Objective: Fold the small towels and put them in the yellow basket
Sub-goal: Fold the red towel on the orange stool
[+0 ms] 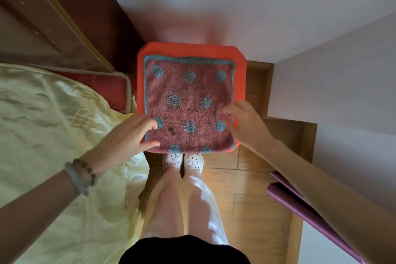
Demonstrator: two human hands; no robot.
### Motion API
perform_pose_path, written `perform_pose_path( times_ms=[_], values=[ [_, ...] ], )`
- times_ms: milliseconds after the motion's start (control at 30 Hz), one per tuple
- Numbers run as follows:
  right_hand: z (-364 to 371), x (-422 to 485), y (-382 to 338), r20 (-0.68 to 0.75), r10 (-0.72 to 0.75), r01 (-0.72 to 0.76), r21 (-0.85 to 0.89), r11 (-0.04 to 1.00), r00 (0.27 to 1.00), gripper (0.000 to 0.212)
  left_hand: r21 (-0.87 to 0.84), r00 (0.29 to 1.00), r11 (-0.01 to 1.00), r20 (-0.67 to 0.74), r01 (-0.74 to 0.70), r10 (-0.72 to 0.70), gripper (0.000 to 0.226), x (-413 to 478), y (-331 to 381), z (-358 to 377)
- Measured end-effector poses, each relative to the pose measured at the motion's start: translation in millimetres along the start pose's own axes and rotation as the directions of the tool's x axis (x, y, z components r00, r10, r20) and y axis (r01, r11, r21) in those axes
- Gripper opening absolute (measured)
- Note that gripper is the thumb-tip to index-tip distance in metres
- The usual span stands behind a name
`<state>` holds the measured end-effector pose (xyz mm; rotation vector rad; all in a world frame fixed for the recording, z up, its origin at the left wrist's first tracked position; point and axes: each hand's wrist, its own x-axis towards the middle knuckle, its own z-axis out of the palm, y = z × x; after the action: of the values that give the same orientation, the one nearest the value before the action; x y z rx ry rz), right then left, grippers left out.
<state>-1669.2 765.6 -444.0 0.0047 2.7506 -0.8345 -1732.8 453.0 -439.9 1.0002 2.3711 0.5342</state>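
Note:
A small pink towel [188,105] with blue-grey dots and a blue border lies spread flat on an orange stool [192,48]. My left hand [130,137] is at the towel's near left corner, fingers loosely curved, thumb at the near edge. My right hand [242,122] is over the near right side, fingertips on the cloth, fingers relaxed. Neither hand plainly pinches the towel. No yellow basket is in view.
A bed with a pale yellow sheet [53,135] fills the left. Wooden floor [246,188] lies below, with my feet in white shoes [182,162] just under the stool. A purple object [300,203] sits at the right, beside the white wall.

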Motion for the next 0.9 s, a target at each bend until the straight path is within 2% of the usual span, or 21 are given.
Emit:
perform_pose_path(
  times_ms=[67,167,267,333,500,600,800,900],
  values=[
    [12.4,-22.6,-4.3,0.033,-0.085,0.086,-0.019,0.996,0.996,0.017,0.025,0.998,0.999,0.05,-0.026,0.025,0.05,-13.3,0.7,11.7],
    [25.2,-47.3,-7.1,0.127,-0.185,0.2,-0.116,0.973,0.974,0.021,0.171,0.992,0.982,0.109,-0.081,0.062,0.059,-24.9,-1.7,26.3],
    [27.6,-61.3,-4.4,0.279,-0.154,0.241,-0.312,0.919,0.948,0.044,0.311,0.991,0.947,0.127,-0.079,0.041,0.054,-30.2,-0.1,32.2],
    [26.9,-66.5,-4.1,0.322,-0.128,0.257,-0.399,0.88,0.938,0.047,0.364,0.995,0.929,0.095,-0.069,0.036,0.046,-30.8,3.6,33.1],
    [30.5,-66.0,6.0,0.197,-0.21,0.279,-0.459,0.843,0.958,0.026,0.394,0.996,0.915,0.012,-0.082,0.084,0.022,-32.2,5.8,31.4],
    [26.1,-64.1,10.3,0.206,-0.236,0.307,-0.459,0.834,0.95,0.023,0.381,0.991,0.919,-0.036,-0.106,0.129,0.007,-36.7,-0.9,33.6],
    [18.7,-77.2,14.5,0.142,-0.281,0.315,-0.43,0.846,0.949,0.012,0.34,0.982,0.931,-0.079,-0.133,0.169,0.014,-46.3,-6.0,29.3],
    [16.1,-95.5,13.6,0.122,-0.286,0.311,-0.387,0.868,0.95,0.017,0.266,0.984,0.952,-0.047,-0.152,0.17,0.009,-56.6,1.3,25.4]
  ],
)
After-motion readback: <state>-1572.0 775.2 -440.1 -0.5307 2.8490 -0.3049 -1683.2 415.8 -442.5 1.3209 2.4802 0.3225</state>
